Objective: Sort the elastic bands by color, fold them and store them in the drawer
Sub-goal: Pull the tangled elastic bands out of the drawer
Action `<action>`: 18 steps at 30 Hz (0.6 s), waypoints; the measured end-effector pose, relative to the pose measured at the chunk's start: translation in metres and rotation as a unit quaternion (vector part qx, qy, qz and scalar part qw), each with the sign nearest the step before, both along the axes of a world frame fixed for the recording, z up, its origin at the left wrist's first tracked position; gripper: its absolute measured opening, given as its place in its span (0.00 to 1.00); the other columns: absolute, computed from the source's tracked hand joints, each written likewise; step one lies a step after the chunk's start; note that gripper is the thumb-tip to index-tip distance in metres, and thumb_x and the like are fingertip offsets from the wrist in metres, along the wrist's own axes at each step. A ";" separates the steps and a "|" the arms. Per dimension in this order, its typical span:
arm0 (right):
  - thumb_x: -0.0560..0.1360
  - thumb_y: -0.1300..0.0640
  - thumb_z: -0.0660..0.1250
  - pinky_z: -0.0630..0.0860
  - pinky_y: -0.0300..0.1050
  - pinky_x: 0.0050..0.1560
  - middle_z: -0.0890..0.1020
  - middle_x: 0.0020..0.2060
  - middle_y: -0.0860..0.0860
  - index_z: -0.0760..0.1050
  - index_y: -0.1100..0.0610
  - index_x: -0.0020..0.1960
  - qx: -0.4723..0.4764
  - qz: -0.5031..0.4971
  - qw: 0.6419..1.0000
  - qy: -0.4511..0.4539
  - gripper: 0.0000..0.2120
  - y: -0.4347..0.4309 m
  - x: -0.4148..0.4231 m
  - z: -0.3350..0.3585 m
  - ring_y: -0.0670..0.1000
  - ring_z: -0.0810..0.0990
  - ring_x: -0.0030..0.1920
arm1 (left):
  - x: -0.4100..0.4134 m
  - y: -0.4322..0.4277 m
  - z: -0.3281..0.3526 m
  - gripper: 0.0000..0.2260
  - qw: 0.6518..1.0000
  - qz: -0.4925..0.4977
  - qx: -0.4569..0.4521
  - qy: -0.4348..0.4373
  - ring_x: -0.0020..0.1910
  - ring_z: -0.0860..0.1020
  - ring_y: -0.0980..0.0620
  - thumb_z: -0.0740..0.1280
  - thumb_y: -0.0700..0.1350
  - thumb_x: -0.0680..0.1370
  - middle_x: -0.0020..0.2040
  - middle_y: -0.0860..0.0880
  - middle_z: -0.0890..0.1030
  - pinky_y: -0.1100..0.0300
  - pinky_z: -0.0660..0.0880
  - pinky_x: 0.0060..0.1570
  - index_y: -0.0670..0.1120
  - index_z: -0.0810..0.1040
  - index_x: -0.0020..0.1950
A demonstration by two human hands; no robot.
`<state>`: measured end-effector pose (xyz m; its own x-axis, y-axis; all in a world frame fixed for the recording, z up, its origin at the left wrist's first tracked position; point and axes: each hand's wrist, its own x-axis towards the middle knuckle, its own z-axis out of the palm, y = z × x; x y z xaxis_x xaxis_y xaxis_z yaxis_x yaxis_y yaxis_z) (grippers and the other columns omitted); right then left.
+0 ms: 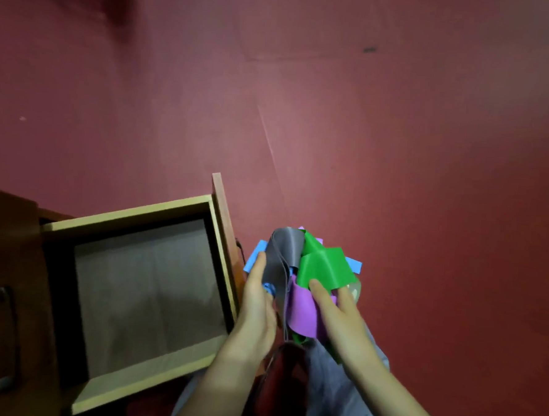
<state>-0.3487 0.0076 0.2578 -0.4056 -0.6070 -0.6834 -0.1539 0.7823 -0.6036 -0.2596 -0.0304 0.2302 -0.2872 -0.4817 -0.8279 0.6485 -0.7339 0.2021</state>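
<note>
Both hands clamp the mixed bands: left grip on grey, right grip under green, probably purple too. Peel one colour free first; drawer open.

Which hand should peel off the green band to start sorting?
Probably the right hand: its fingers already rest on the green band, while the left hand grips the grey band side of the bundle.

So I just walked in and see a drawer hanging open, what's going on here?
A person is holding a jumbled bunch of elastic bands in both hands beside the open drawer. The left hand grips the grey band, with blue behind it; the right hand holds the green and purple ones. Nothing looks sorted or folded yet, and no bands show in the drawer.
</note>
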 end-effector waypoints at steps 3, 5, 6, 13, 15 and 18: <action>0.75 0.54 0.63 0.61 0.37 0.46 0.73 0.45 0.52 0.70 0.53 0.39 0.020 -0.003 1.000 0.004 0.07 0.002 -0.030 0.006 0.49 0.71 0.48 | -0.024 0.001 0.006 0.18 0.998 -0.061 -0.004 -0.021 0.26 0.81 0.56 0.55 0.49 0.79 0.33 0.46 0.85 0.67 0.75 0.23 0.45 0.80 0.38; 0.74 0.53 0.64 0.66 0.41 0.53 0.76 0.47 0.53 0.73 0.54 0.40 0.017 0.003 1.000 0.001 0.06 0.003 -0.051 0.002 0.50 0.74 0.49 | -0.043 0.002 0.005 0.17 0.996 -0.082 0.008 -0.016 0.30 0.82 0.54 0.56 0.52 0.78 0.33 0.47 0.85 0.66 0.77 0.27 0.43 0.80 0.47; 0.73 0.51 0.65 0.68 0.45 0.60 0.78 0.52 0.54 0.75 0.55 0.47 0.015 0.006 1.000 0.002 0.07 0.003 -0.057 0.000 0.52 0.75 0.53 | -0.050 0.002 0.000 0.18 0.996 -0.081 0.013 -0.020 0.32 0.83 0.53 0.57 0.53 0.78 0.35 0.47 0.85 0.64 0.79 0.31 0.42 0.79 0.53; 0.74 0.57 0.65 0.70 0.43 0.49 0.78 0.43 0.54 0.75 0.55 0.46 0.003 0.062 0.998 -0.012 0.03 -0.001 -0.168 -0.025 0.52 0.75 0.46 | -0.141 -0.004 -0.022 0.17 0.980 -0.109 0.017 -0.165 0.28 0.79 0.58 0.59 0.54 0.77 0.36 0.52 0.81 0.64 0.73 0.33 0.47 0.75 0.60; 0.75 0.58 0.63 0.68 0.37 0.41 0.76 0.37 0.52 0.73 0.53 0.39 0.003 0.078 0.997 -0.010 0.06 0.003 -0.191 -0.034 0.51 0.73 0.42 | -0.154 0.000 -0.025 0.16 0.975 -0.112 0.019 -0.191 0.29 0.79 0.58 0.60 0.52 0.77 0.37 0.52 0.82 0.63 0.73 0.35 0.47 0.73 0.62; 0.76 0.50 0.60 0.68 0.44 0.57 0.75 0.56 0.56 0.72 0.52 0.59 0.059 0.161 0.985 0.020 0.13 0.002 -0.240 -0.056 0.53 0.74 0.57 | -0.173 0.005 -0.042 0.20 0.953 -0.113 -0.014 -0.280 0.51 0.77 0.49 0.61 0.43 0.77 0.60 0.44 0.76 0.54 0.73 0.55 0.47 0.64 0.69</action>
<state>-0.5883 0.0092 0.2021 -0.2336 -0.6263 -0.7438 -0.4270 0.7533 -0.5002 -0.4329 -0.0249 0.1886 0.0973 -0.4844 -0.8694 0.2590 -0.8311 0.4921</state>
